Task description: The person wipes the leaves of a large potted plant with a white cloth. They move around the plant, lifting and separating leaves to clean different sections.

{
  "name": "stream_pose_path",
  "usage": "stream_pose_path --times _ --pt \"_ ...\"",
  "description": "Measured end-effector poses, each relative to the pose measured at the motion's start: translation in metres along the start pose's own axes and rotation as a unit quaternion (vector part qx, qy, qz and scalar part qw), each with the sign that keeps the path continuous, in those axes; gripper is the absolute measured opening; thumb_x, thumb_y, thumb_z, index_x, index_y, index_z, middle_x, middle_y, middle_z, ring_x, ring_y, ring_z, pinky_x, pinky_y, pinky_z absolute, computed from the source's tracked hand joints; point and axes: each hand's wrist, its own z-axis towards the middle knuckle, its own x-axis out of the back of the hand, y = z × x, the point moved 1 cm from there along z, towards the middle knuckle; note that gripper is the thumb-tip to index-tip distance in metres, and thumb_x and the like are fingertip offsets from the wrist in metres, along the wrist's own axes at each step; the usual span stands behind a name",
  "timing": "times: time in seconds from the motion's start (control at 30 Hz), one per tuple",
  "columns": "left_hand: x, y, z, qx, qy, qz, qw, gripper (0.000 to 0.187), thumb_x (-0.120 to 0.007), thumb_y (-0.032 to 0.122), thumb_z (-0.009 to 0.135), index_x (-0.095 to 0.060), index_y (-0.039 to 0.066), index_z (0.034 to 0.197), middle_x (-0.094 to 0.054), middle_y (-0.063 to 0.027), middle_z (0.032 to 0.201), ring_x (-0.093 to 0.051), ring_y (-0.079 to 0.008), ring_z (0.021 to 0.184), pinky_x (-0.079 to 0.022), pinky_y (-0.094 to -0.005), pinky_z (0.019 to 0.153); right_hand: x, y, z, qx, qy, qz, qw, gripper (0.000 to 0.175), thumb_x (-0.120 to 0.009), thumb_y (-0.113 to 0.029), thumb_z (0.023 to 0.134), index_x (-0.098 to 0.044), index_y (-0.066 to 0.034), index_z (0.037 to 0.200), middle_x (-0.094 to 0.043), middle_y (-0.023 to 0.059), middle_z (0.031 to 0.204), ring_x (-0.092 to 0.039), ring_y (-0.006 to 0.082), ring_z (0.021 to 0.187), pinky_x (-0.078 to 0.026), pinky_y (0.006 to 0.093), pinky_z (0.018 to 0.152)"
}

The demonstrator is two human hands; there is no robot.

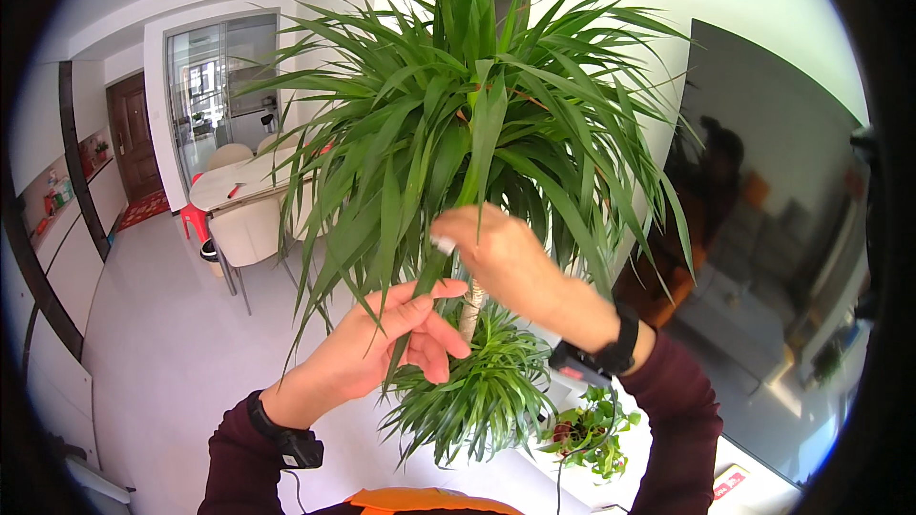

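Observation:
A tall dracaena-like plant (465, 79) with long, narrow green leaves fills the middle of the view. My left hand (368, 350) has one hanging leaf (430, 273) between thumb and index finger, its other fingers loosely curled below. Higher on that leaf, my right hand (504, 257) pinches a small white wad (444, 244), perhaps tissue or cloth, against it. Most of the wad is hidden by my fingers. The pale, ringed trunk (471, 307) shows between my hands. Lower down, a second tuft of slender leaves (476, 386) spreads beneath them.
A large dark television screen (758, 229) stands close on the right. Below it are a leafy potted plant (590, 436) and a white cabinet top (758, 493). Further back on the left are a dining table (250, 182), a chair (247, 236) and a red stool (193, 220).

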Motion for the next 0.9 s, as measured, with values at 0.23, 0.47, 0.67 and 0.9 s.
stream_pose_path --times 0.23,0.47,0.67,0.9 --pt "0.006 -0.001 -0.003 0.019 0.021 -0.027 0.999 0.039 -0.045 0.034 0.099 -0.049 0.001 0.118 -0.066 -0.0128 0.08 -0.062 -0.0205 0.063 -0.049 -0.0311 0.064 0.0 -0.018 -0.016 0.088 0.005 -0.034 0.996 0.038 -0.062 0.0 0.066 -0.061 0.0017 0.104 -0.06 0.0133 0.109 -0.058 0.0287 0.1 -0.051 0.0352 0.083" --pt "0.006 -0.003 -0.003 0.019 0.006 -0.01 1.0 0.043 -0.043 0.036 0.1 -0.048 0.0 0.123 -0.068 -0.0121 0.082 -0.064 -0.0185 0.064 -0.046 -0.0279 0.062 -0.006 0.055 0.004 0.096 0.021 -0.253 0.962 0.028 -0.058 -0.006 0.069 -0.063 -0.0017 0.096 -0.061 0.0107 0.1 -0.058 0.0245 0.091 -0.05 0.0308 0.08" --pt "0.005 -0.003 -0.005 0.017 -0.016 0.004 1.0 0.044 -0.041 0.034 0.1 -0.046 -0.001 0.127 -0.068 -0.0122 0.082 -0.064 -0.0182 0.065 -0.046 -0.0272 0.062 -0.01 0.067 0.007 -0.013 0.047 -0.172 0.984 0.026 -0.055 0.005 0.067 -0.062 -0.0005 0.092 -0.063 0.0125 0.097 -0.06 0.029 0.089 -0.051 0.0338 0.079" --pt "0.004 -0.005 -0.012 0.022 -0.039 0.017 0.999 0.044 -0.039 0.032 0.101 -0.046 -0.002 0.129 -0.067 -0.0133 0.083 -0.063 -0.018 0.066 -0.047 -0.0282 0.062 -0.013 -0.022 -0.022 0.009 0.005 0.049 0.999 0.027 -0.063 0.004 0.068 -0.061 -0.0002 0.095 -0.063 0.0115 0.097 -0.06 0.0312 0.09 -0.053 0.0367 0.075"
